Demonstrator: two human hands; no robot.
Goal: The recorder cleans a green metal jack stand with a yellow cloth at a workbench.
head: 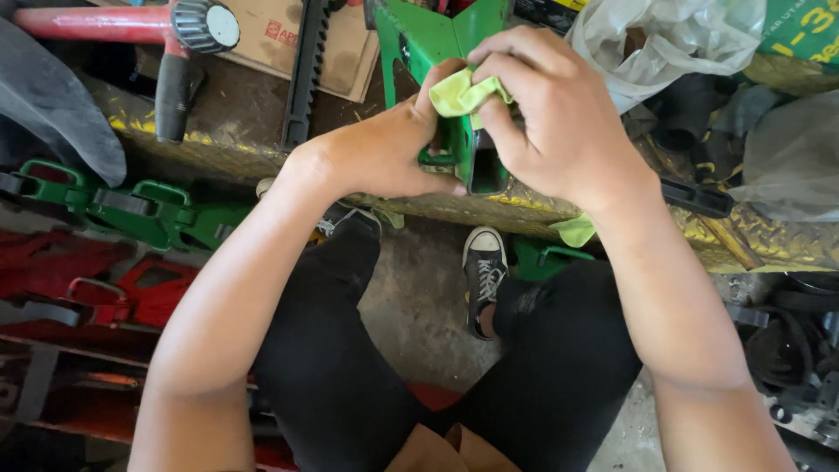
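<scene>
A green metal jack part rests on the edge of a worn, yellow-marked workbench. My left hand grips the lower end of the green part by its small handle. My right hand presses a yellow-green cloth against the part's near end, fingers curled over it. A tail of the same cloth hangs out below my right wrist.
A red-handled tool with a black knob, a black toothed bar and cardboard lie on the bench. Plastic bags sit at the right. Green and red jack stands lie on the floor at left. My knees and shoe are below.
</scene>
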